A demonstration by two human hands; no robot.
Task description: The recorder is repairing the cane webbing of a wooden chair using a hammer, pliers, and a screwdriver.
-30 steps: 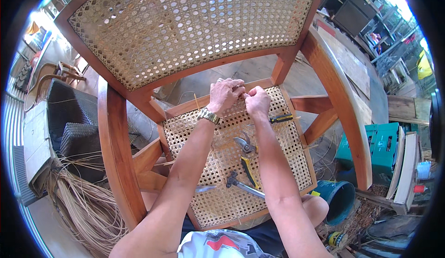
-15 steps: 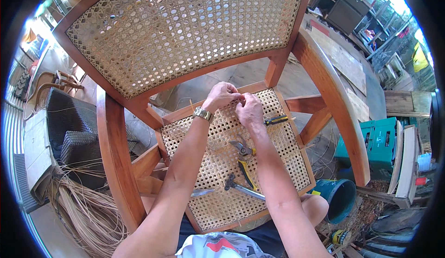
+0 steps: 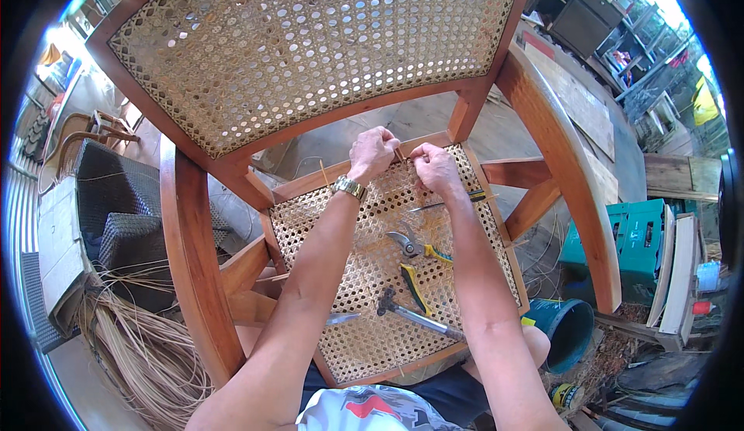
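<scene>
A person's two bare hands work at the far edge of the woven cane seat [image 3: 364, 260] of a wooden armchair, seen from above. The seat lies below and around both hands, spreading from them back toward the person's body. The left hand [image 3: 373, 152] is over the seat's rear rail [image 3: 298, 187], fingers bent and thumb close to them, beside a small brown strip too tiny to make out. The right hand [image 3: 435, 169] is just to its right, fingers curled in at the weave's back edge. A narrow gap separates the two hands; whether either one grips anything, I cannot tell. A gold-coloured watch [image 3: 349, 187] circles the left wrist.

To the left of the watch, a thin pale peg [image 3: 323, 169] stands up at the rail. A screwdriver [image 3: 477, 196] lies across the seat under the right wrist, its black and yellow handle showing to the right. Nearer the person, between the forearms, rest pruning shears [image 3: 417, 251] with yellow and black handles, jaws spread, and a hammer [image 3: 422, 320] partly behind the right forearm. A metal blade [image 3: 342, 318] shows beside the left forearm. The cane backrest [image 3: 310, 51] rises beyond the hands.
</scene>
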